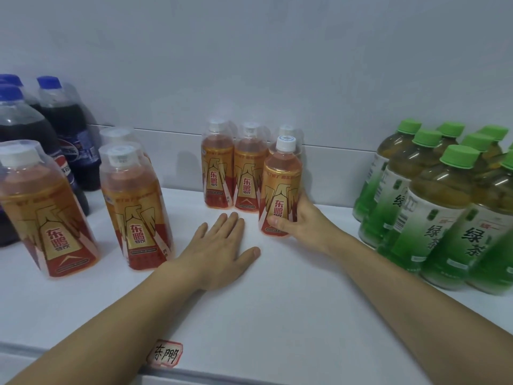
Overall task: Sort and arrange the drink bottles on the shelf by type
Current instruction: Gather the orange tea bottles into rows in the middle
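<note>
My right hand (pixel 298 220) is wrapped around the lower part of an orange energy-drink bottle (pixel 281 187), grip clamped on it: thumb across the front near the base, fingers curled behind the label. The bottle stands upright on the white shelf (pixel 249 315), its white cap bare. It sits just in front of and to the right of a row of matching orange bottles (pixel 234 168) lined up against the back wall (pixel 277 65); two of these show in full, and a third is mostly hidden behind the one I hold. Their caps sit under clear plastic covers.

My left hand (pixel 222 245) lies flat on the shelf, palm down, fingers spread apart and holding nothing. It rests just left of the held bottle without touching it.

Further left stand more orange bottles of the same kind: one pair (pixel 133 207) near my left forearm, one behind the other, and another bottle (pixel 47 212) at the far left. Behind them are dark cola bottles (pixel 66 134) with blue caps, grouped in the back left corner.

On the right, well apart from the orange ones, a tight cluster of green tea bottles (pixel 444 207) with green caps stands together.

At the front edge of the shelf, between my forearms, a small handwritten paper label (pixel 165 354) with a red border is stuck down.
</note>
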`<action>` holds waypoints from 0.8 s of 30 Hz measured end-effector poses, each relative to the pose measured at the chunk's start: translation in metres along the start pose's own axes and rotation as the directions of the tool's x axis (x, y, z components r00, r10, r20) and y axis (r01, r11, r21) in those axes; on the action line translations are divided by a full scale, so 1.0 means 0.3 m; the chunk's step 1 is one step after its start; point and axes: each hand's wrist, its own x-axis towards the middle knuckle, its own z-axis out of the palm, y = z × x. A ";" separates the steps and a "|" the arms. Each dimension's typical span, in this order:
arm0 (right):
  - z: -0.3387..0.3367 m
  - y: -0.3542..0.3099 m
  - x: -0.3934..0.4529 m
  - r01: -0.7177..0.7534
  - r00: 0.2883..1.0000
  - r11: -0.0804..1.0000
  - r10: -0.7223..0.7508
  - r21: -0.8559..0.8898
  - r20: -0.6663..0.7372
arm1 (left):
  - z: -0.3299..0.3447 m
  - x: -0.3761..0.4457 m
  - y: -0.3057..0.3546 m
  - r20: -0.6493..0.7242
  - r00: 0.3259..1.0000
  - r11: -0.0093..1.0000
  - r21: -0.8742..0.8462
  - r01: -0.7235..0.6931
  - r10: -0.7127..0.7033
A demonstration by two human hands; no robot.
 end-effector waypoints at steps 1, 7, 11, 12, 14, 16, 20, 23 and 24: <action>0.009 -0.004 0.005 0.001 1.000 1.000 -0.001 -0.004 0.000 | 0.001 0.001 0.000 -0.005 1.000 1.000 0.004 -0.002 0.002; 0.060 -0.026 0.033 0.004 1.000 1.000 -0.004 0.002 0.016 | 0.006 -0.007 -0.006 -0.011 1.000 1.000 0.002 0.000 0.000; 0.066 -0.030 0.039 0.016 1.000 0.999 -0.017 0.031 0.023 | 0.003 -0.005 -0.006 -0.015 1.000 1.000 -0.011 -0.012 0.012; 0.065 -0.029 0.039 0.019 1.000 0.999 -0.020 0.043 0.020 | 0.004 -0.005 -0.010 -0.028 0.999 1.000 -0.014 -0.016 0.016; 0.061 -0.029 0.030 0.021 1.000 0.998 -0.021 0.059 -0.003 | 0.006 -0.005 -0.019 -0.094 0.995 0.999 -0.005 -0.031 0.031; 0.061 -0.026 0.018 0.019 0.999 0.998 -0.017 0.060 -0.043 | -0.003 -0.008 -0.024 -0.158 0.987 0.999 -0.013 -0.036 0.034; 0.058 -0.035 -0.023 0.010 0.985 0.998 0.000 0.057 -0.171 | -0.011 -0.016 -0.024 -0.171 0.985 0.998 -0.049 -0.049 0.040; 0.038 -0.034 -0.042 0.011 0.965 1.000 -0.011 -0.002 -0.261 | 0.003 -0.014 -0.022 -0.114 0.993 0.998 -0.053 -0.033 0.027; 0.035 -0.033 -0.043 0.006 0.962 1.000 -0.008 -0.008 -0.273 | 0.005 -0.012 -0.023 -0.099 0.995 0.998 -0.048 -0.028 0.023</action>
